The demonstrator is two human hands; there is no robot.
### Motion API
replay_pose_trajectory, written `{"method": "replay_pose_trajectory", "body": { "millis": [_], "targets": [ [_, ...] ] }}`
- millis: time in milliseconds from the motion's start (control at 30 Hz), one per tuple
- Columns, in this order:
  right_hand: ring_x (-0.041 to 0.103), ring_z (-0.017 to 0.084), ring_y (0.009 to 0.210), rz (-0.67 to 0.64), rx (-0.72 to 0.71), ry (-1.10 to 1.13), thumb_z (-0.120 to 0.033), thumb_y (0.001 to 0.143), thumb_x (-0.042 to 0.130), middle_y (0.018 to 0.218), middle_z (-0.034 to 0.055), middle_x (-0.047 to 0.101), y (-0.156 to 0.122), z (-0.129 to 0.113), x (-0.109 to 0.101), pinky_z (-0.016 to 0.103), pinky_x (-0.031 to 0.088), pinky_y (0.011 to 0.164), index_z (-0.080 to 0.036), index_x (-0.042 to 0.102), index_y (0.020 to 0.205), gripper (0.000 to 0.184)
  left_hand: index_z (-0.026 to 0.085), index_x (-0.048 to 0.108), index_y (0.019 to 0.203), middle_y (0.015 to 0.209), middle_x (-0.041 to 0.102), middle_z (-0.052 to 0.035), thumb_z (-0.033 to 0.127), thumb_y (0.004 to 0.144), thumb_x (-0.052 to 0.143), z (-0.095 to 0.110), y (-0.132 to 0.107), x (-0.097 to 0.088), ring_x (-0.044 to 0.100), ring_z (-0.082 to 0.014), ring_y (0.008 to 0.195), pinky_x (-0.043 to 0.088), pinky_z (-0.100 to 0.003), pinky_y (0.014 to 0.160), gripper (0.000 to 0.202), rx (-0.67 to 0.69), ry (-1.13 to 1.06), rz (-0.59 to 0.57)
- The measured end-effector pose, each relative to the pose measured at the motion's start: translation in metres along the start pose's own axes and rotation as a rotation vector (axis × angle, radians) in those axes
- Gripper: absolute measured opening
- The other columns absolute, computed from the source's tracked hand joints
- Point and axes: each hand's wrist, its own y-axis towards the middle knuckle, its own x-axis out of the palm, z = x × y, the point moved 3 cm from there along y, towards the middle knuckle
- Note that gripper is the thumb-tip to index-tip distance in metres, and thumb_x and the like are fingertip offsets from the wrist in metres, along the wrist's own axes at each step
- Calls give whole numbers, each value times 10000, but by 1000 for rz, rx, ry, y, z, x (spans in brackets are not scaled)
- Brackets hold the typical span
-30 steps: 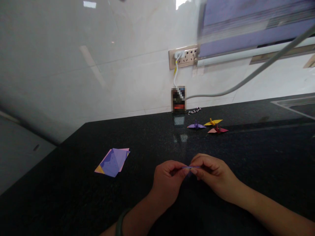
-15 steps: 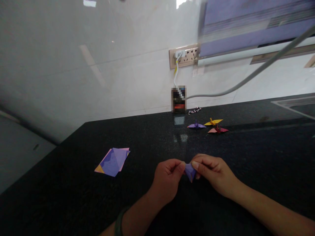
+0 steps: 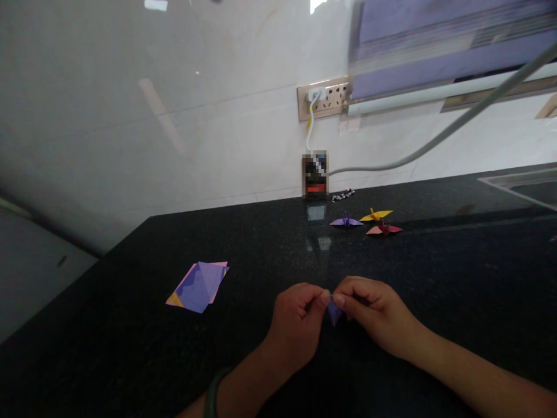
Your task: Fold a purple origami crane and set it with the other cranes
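A small folded piece of purple origami paper [image 3: 334, 314] is pinched between my two hands, above the dark counter. My left hand [image 3: 300, 322] grips its left upper corner between thumb and forefinger. From the other side, my right hand [image 3: 374, 307] pinches the upper right part, thumb in front. The paper's pointed end hangs downward, and the fingers cover most of its upper portion. Beyond the hands sit three finished paper cranes: a purple crane [image 3: 346, 222], a yellow crane [image 3: 376, 215] and a red-pink crane [image 3: 384, 230].
Left of my hands, a stack of origami sheets [image 3: 200, 287], purple over pink and yellow, lies on the black counter [image 3: 130, 348]. Against the wall stands a pixelated device [image 3: 315, 175] with a cable [image 3: 418, 155]. Beside it is a beaded strand [image 3: 343, 195]. A socket panel [image 3: 324, 98] is above.
My right hand has shifted slightly left and down, its fingertips closer to the left hand's. Less of the purple paper shows now between them.
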Motion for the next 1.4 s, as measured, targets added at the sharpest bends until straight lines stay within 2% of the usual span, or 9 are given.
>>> {"method": "replay_pose_trajectory", "body": {
  "millis": [133,267,400,500,733,867,1067,1300,1400],
  "targets": [
    [482,101,543,4,122,104,-288,799,486,625,-2,536,3,8,1,211,404,498,-161,574,732,169,166,567,630,597,499,1,311,803,422,-9,2,-3,461,-125,599,341,-222,568,268,-90,-58,44],
    [441,96,531,60,110,109,-291,790,497,565,-19,476,2,8,-1,207,381,490,-162,557,649,201,161,580,646,587,495,2,351,787,444,-12,2,-2,452,-120,584,347,-213,543,273,-143,-144,82],
    [441,101,531,113,73,166,-308,787,499,572,-13,480,0,5,-3,213,377,483,-165,558,636,217,141,586,714,608,535,-3,385,760,483,-12,2,6,473,-112,566,370,-209,532,269,-236,-402,-14],
    [470,111,553,101,70,223,-319,781,504,599,0,512,0,6,-2,223,389,502,-163,556,623,228,126,594,691,619,567,-20,390,750,496,-13,2,11,502,-120,582,390,-222,565,287,-267,-478,-113],
    [473,93,532,-27,161,334,-327,786,502,618,-10,530,1,5,5,202,386,485,-160,548,742,179,137,587,654,571,520,-1,343,771,462,-12,-2,10,454,-107,537,336,-210,502,268,-218,-314,-185],
    [472,94,554,-12,101,296,-281,789,505,601,-14,505,1,1,5,206,388,512,-157,527,644,192,147,552,575,521,431,28,319,772,452,-6,-5,13,371,-92,502,273,-207,466,280,-138,-144,-217],
    [440,95,539,135,81,152,-277,792,503,589,-18,482,1,6,0,212,367,499,-161,521,634,196,152,556,667,574,502,9,331,774,434,-8,-7,19,442,-103,520,310,-205,474,242,-243,-220,-236],
    [415,73,473,10,225,250,-348,783,507,615,-17,510,2,18,4,195,337,427,-164,549,773,190,156,509,582,507,468,21,335,778,430,-15,-4,15,443,-101,490,320,-208,474,277,-264,-183,-198],
    [413,65,459,36,240,272,-344,776,516,614,-21,507,4,21,3,186,332,414,-165,545,788,182,156,508,589,516,470,22,333,779,431,-20,-4,15,440,-101,497,322,-211,482,272,-260,-161,-188]
  ]
}}
